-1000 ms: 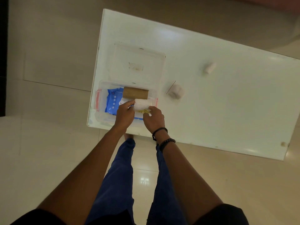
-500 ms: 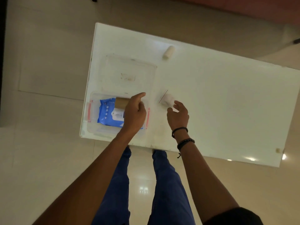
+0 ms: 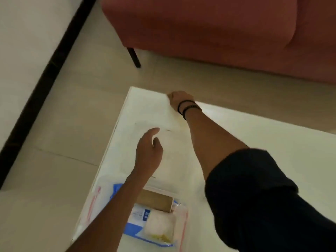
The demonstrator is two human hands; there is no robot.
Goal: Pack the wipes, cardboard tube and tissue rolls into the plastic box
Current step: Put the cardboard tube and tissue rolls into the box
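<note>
1. The view has swung up and forward since half a second ago: a red sofa (image 3: 209,28) now fills the top, and the white tabletop (image 3: 254,135) runs off the lower right.
2. The right hand (image 3: 181,100), which hovered by a tissue roll near the box, now stretches to the far edge of the tabletop. Its fingers are curled away from me, so I cannot tell whether its grip is closed on anything. Two dark bracelets (image 3: 188,108) ring the wrist.
3. The left hand (image 3: 148,151) has left the box and hangs over the clear lid (image 3: 163,124), fingers loosely spread, holding nothing.
4. The plastic box (image 3: 183,222) sits at the near left corner of the tabletop. Inside, the blue wipes pack (image 3: 134,224) lies flat, with the cardboard tube (image 3: 156,200) on its far side and one white tissue roll (image 3: 160,227) on its near side.
5. The other tissue rolls are out of sight.
</note>
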